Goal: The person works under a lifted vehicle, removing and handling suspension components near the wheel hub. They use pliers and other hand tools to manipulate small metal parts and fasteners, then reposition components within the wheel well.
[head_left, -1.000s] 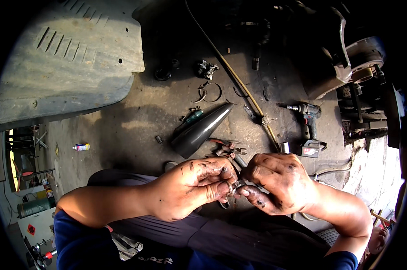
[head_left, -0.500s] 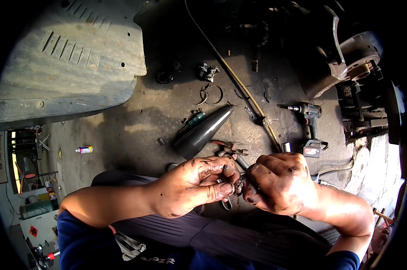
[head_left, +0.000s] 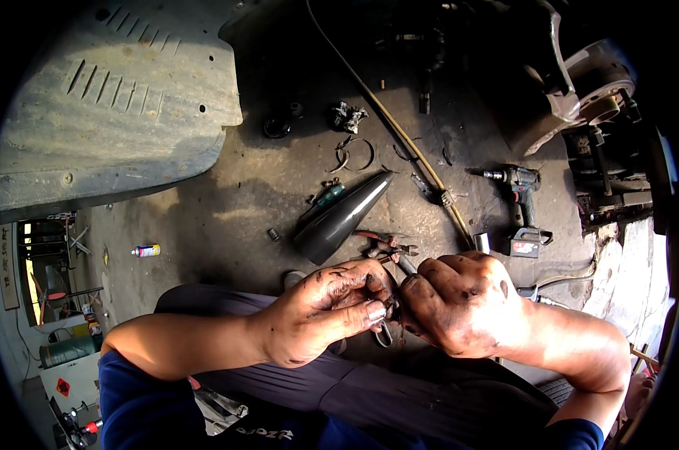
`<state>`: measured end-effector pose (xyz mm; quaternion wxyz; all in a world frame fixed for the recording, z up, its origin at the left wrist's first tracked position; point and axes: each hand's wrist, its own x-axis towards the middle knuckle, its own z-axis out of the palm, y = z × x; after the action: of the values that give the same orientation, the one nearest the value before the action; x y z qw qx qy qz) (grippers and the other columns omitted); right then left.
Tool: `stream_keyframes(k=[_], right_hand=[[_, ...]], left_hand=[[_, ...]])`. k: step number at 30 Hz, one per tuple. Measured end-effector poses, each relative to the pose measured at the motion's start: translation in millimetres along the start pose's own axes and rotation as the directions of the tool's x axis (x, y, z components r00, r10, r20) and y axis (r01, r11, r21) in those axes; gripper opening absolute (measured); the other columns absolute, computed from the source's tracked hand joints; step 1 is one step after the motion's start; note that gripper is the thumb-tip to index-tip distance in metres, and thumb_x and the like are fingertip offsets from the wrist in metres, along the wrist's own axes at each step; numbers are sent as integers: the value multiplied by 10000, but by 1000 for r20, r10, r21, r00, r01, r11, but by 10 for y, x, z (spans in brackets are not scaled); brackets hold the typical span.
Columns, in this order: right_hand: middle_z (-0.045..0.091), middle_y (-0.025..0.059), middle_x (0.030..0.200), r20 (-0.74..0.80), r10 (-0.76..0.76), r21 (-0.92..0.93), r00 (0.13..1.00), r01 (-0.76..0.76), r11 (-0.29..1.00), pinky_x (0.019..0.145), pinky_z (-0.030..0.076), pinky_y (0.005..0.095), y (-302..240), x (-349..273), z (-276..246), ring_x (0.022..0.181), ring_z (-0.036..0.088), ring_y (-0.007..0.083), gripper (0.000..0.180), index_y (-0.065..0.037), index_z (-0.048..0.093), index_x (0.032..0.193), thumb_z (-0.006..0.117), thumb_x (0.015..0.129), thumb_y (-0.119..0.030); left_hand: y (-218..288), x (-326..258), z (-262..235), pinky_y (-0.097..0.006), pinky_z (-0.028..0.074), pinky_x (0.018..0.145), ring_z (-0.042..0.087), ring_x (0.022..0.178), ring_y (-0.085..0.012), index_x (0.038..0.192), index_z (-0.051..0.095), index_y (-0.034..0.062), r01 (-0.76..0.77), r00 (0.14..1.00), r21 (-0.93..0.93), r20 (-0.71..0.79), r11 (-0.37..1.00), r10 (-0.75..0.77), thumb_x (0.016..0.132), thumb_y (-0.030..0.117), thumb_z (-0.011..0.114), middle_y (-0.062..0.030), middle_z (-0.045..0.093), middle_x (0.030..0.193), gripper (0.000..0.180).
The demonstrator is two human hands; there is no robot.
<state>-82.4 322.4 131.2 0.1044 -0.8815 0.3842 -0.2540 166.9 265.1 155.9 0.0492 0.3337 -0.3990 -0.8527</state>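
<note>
Close together over my lap are my two grease-stained hands. The fingertips and thumb of my left hand (head_left: 332, 311) pinch a small dark greasy part (head_left: 391, 306), whose kind I cannot make out. My right hand (head_left: 463, 304) is curled into a fist against it; what its fingers hold is hidden. Just beyond the hands lie red-handled pliers (head_left: 388, 247) on the floor. A grey metal shaft (head_left: 407, 265) shows beside my right fist, and a metal loop (head_left: 384, 336) hangs or lies below the fingers. Past the pliers rests a glossy black cone (head_left: 343, 217).
A cordless impact wrench (head_left: 521, 199) lies at the right. Ring clamps (head_left: 360, 154), a crumpled lump (head_left: 348, 117) and a long yellowish rod (head_left: 407, 142) are on the floor ahead. A spray can (head_left: 146, 250) lies left, below a large grey panel (head_left: 129, 112). A metal vehicle part (head_left: 598, 86) stands far right.
My right fist has turned slightly and shifted a little up against the left fingertips. My left hand keeps its pinch. The whole view has shifted slightly.
</note>
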Motion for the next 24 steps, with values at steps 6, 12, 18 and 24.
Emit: stream_keyframes(k=[6, 12, 18, 24], right_hand=[[609, 87, 775, -21, -57, -91, 998, 55, 994, 480, 509, 305, 78, 49, 1, 612, 651, 170, 270, -2, 638, 910, 651, 782, -239], [676, 130, 868, -51, 33, -36, 998, -35, 999, 505, 538, 310, 152, 123, -97, 684, 694, 197, 299, 9, 672, 1003, 697, 782, -191], [711, 141, 910, -73, 47, 9, 996, -47, 999, 541, 559, 309, 121, 109, -85, 717, 730, 218, 276, 0, 654, 1008, 733, 812, -176], [712, 141, 846, -103, 172, 401, 980, -118, 908, 586, 572, 345, 116, 73, -45, 686, 727, 280, 260, -16, 661, 1057, 763, 843, -124]], left_hand=[[108, 36, 22, -348, 550, 925, 674, 1073, -220, 1164, 522, -28, -23, 1000, -3, -18, 1000, 23, 1046, 32, 551, -127, 594, 1113, 135], [242, 86, -14, -312, 543, 912, 653, 1034, -161, 1196, 553, -19, -65, 994, 113, -79, 992, 74, 1048, 109, 618, -89, 586, 1165, 206], [174, 57, -39, -261, 514, 863, 604, 942, -102, 1190, 609, 0, -109, 991, 229, -51, 967, 124, 1050, 94, 635, -68, 623, 1163, 171], [220, -41, 22, -283, 527, 847, 610, 915, -116, 1205, 586, 3, -27, 997, 111, -68, 993, 35, 1036, 80, 650, -75, 668, 1097, 196]])
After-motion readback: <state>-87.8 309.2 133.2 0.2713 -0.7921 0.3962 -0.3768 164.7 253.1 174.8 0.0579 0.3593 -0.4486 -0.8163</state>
